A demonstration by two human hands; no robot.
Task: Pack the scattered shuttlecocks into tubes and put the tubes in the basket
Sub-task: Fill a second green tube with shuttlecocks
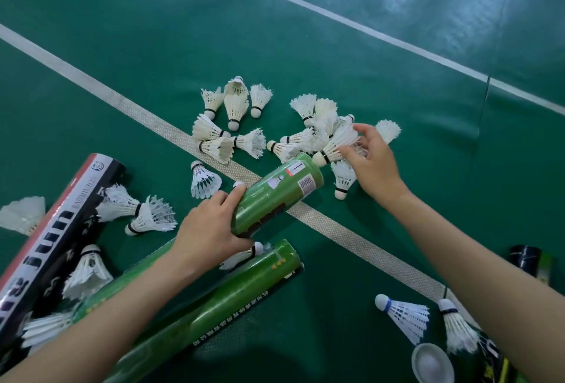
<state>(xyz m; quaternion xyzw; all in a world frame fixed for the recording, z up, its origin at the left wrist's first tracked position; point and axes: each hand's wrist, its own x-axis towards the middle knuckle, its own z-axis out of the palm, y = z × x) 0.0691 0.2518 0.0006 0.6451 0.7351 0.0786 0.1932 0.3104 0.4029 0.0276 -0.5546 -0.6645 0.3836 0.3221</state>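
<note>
Green tube [275,196] in left hand [208,229] | right hand [373,165] pinches shuttlecock [336,144] | black tube [55,236] reads "BADMINTON"

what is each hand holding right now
Left hand: closed, gripping the green tube.
Right hand: closed, pinching a shuttlecock by its feathers.

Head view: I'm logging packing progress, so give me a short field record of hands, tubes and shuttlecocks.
left hand: grips green tube
right hand: pinches a shuttlecock by its feathers, cork beside the tube's far end
other tubes: second green tube and black tube lie on the floor
loose shuttlecocks: many, scattered on floor
basket: not in view
</note>
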